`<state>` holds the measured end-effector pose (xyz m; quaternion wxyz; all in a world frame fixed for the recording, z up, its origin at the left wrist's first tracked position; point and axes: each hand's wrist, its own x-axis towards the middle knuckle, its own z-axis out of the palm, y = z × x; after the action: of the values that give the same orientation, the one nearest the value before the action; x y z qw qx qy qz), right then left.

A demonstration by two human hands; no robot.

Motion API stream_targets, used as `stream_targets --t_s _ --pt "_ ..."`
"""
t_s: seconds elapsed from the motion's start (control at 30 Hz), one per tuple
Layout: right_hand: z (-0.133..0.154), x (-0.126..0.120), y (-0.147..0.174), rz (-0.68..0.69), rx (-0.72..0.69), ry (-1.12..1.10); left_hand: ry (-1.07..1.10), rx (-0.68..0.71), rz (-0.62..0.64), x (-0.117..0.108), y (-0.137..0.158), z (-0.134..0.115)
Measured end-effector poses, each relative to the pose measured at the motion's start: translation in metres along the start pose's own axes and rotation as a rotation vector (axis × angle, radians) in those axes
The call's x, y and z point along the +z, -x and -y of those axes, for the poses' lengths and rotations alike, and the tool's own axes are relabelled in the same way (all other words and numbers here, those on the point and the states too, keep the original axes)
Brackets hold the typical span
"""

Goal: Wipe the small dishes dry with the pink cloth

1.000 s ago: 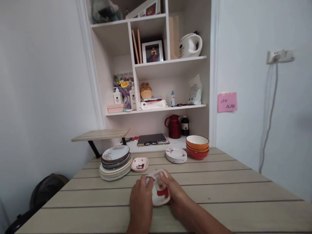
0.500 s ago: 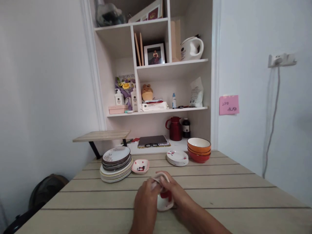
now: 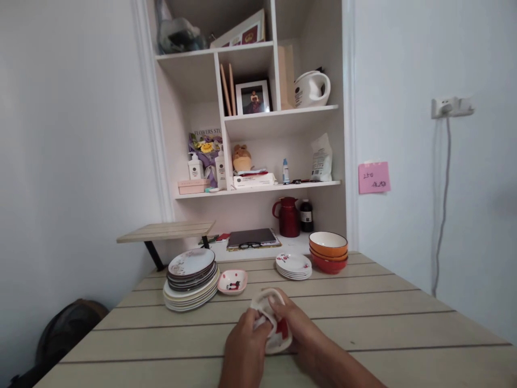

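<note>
Near the table's front, my right hand (image 3: 297, 323) grips a small white dish (image 3: 277, 344) by its right rim, thumb over the edge. The dish is tilted and shows a red figure inside. My left hand (image 3: 248, 345) is closed, its fingers bunched around what looks like a whitish cloth (image 3: 260, 319) pressed against the inside of the dish. Both hands hide much of the dish and cloth. Beyond them rests a similar square dish (image 3: 232, 282) with a pink rim and red dots, right beside a tall stack of plates (image 3: 190, 283).
Small flowered plates (image 3: 294, 267) are stacked at the back, with orange and red bowls (image 3: 328, 252) to their right. A low wooden riser (image 3: 166, 231) stands at the back left. Behind the table, a shelf unit (image 3: 283, 116) holds a red jug (image 3: 289, 217) and a laptop (image 3: 251, 237).
The dish has turned slightly in my hands, and more of the whitish cloth shows between my fingers. My view has tilted up a little and shifted slightly right.
</note>
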<state>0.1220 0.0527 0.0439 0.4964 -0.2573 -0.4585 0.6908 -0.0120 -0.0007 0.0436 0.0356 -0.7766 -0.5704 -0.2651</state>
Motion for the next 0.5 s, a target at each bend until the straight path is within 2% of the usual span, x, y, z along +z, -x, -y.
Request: stream_targets --t_s 0.1,0.2,0.37,0.43,0.5 --pt "0.002 0.005 0.006 0.093 -0.049 0.141 0.040 0.033 -0.077 0.001 -0.001 0.002" --pt "0.003 0.010 0.012 0.124 -0.036 0.189 0.058 0.030 -0.125 0.005 -0.003 0.007" --pt "-0.006 0.010 0.011 0.027 -0.056 0.055 0.005 -0.140 -0.129 0.008 -0.004 0.009" --pt "-0.009 0.007 0.008 -0.038 -0.049 0.020 0.031 -0.147 -0.093 0.005 -0.004 0.007" --pt "-0.010 0.005 0.005 -0.080 -0.026 -0.004 0.063 -0.090 -0.037 0.001 -0.002 0.004"
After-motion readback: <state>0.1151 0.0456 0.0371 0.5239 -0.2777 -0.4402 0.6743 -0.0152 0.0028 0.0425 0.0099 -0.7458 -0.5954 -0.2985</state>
